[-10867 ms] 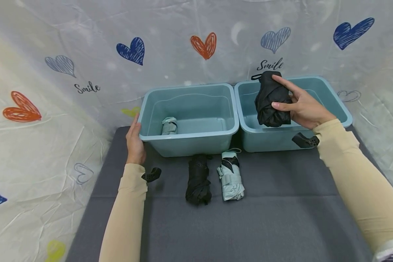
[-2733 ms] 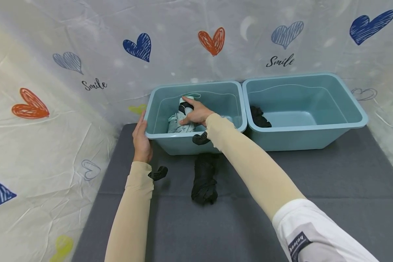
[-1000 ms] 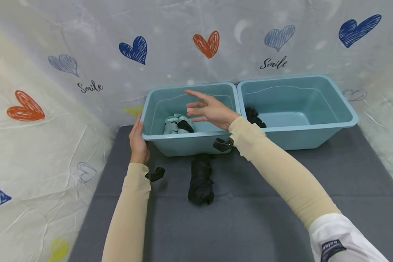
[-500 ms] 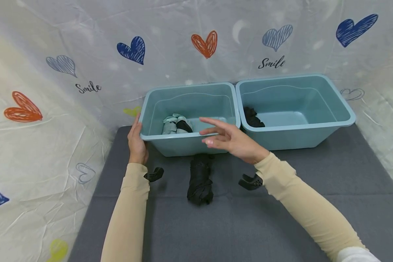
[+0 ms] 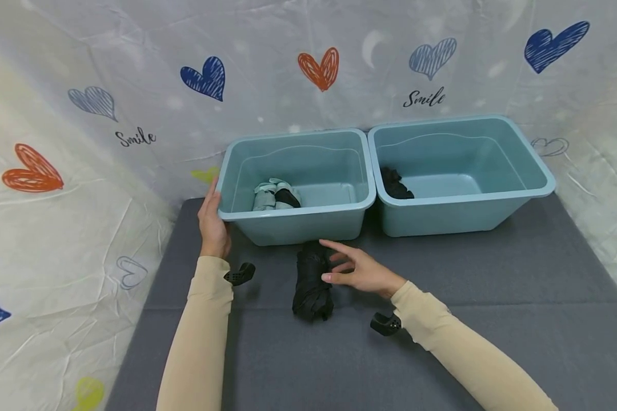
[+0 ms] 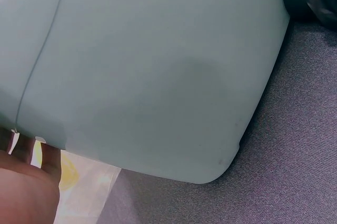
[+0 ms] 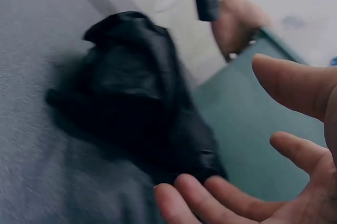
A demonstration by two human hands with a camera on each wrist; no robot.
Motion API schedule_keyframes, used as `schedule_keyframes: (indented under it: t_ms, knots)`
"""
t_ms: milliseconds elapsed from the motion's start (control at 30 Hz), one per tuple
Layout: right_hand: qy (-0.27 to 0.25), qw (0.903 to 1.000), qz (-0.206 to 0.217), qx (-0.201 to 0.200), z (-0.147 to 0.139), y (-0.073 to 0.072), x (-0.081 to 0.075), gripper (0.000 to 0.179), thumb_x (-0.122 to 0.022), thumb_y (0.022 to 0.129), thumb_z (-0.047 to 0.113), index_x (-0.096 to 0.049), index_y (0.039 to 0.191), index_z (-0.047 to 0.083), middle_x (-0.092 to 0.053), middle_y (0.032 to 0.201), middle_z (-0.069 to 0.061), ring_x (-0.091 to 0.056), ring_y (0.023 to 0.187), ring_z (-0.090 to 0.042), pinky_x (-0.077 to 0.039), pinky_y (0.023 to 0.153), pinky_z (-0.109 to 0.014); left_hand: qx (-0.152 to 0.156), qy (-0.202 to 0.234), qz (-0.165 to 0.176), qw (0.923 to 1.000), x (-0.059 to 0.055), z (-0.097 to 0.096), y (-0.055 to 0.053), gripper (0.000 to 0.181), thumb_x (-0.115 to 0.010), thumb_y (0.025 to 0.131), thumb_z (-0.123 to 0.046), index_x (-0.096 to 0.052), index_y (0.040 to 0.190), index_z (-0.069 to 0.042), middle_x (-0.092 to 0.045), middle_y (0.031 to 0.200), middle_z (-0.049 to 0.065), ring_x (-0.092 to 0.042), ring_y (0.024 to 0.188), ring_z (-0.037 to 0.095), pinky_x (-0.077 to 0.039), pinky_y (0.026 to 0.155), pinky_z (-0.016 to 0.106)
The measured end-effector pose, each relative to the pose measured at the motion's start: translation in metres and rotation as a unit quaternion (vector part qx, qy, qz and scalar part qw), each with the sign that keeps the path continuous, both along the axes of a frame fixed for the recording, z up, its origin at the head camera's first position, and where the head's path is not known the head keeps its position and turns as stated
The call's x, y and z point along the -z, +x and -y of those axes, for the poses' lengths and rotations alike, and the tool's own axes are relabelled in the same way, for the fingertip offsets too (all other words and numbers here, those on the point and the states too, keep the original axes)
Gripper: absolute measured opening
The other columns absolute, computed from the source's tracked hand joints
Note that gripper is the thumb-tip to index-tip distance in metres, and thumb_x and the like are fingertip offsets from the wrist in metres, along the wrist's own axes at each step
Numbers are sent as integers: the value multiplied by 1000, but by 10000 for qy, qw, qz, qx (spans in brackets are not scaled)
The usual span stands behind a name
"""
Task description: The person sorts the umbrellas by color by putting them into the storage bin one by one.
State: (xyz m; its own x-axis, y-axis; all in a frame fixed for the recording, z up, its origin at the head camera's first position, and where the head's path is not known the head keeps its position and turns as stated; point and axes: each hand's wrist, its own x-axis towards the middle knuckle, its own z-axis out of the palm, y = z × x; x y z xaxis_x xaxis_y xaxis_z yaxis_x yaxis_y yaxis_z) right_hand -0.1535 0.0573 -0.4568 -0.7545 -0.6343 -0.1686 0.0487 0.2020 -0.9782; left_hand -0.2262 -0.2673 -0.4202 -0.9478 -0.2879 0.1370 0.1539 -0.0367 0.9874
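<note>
A folded black umbrella [image 5: 311, 291] lies on the dark grey cloth in front of the left blue bin [image 5: 298, 229]. Beside its right edge is my right hand [image 5: 367, 273], thumb and fingers spread, holding nothing. The right wrist view shows the same black umbrella [image 7: 131, 81], blurred, near the fingertips; contact is unclear. My left hand [image 5: 214, 228] rests its fingers against the left bin's outer left side, just under the rim. Two folded pale blue umbrellas [image 5: 275, 196], one with a black patch, lie side by side inside that bin, partly hidden by its front wall.
The right blue bin [image 5: 457, 220] stands against the left one. Black folded fabric [image 5: 395, 184] lies in its left end, partly hidden. A pale curtain [image 5: 267, 108] with printed hearts hangs behind. The grey cloth [image 5: 442, 331] covers the table.
The second pale blue umbrella went from the cloth into the left bin, and the black one my right hand held is gone from it. That hand has since come down beside the remaining black umbrella.
</note>
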Motion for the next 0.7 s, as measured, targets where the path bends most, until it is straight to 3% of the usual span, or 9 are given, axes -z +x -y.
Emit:
schedule_keyframes:
  t_ms: [133, 367, 467, 567, 700]
  knots:
    - [148, 9997, 163, -53, 13, 0, 9, 83, -76, 95, 27, -28, 163, 25, -34, 155, -22, -55, 126, -37, -52, 95, -47, -14, 4, 20, 10000, -1, 0, 0, 47, -34, 112, -26, -37, 159, -25, -31, 164, -5, -29, 148, 14, -25, 119, 38]
    - [248, 9994, 224, -98, 32, -2, 18, 84, -77, 93, 30, -29, 163, 24, -28, 162, -14, -63, 112, -27, -49, 97, -44, -31, 26, 64, 10000, 1, 0, 1, 47, -35, 111, -26, -38, 158, -26, -32, 163, -6, -30, 148, 13, -25, 119, 39]
    - [382, 9992, 88, 10, 39, -3, 19, 84, -78, 92, 33, -33, 161, 24, -27, 164, -11, -55, 127, -27, -43, 106, -47, -16, 48, 82, 10000, 1, 1, 0, 47, -35, 111, -27, -38, 158, -26, -30, 164, -6, -29, 149, 13, -25, 120, 39]
    - [753, 9970, -103, 168, 46, -2, 20, 84, -80, 89, 38, -37, 160, 27, -25, 163, -15, -35, 144, -32, -34, 112, -54, 10, 101, 88, 9999, 1, 1, 0, 47, -35, 112, -27, -37, 159, -26, -29, 165, -6, -28, 149, 13, -25, 119, 38]
    - [1238, 9912, -325, 321, 57, 2, 20, 83, -80, 87, 42, -40, 158, 29, -27, 156, -24, -32, 142, -38, -35, 109, -60, 26, 119, 78, 9999, 1, 1, 0, 47, -34, 112, -27, -37, 159, -26, -30, 164, -6, -29, 148, 14, -26, 119, 38]
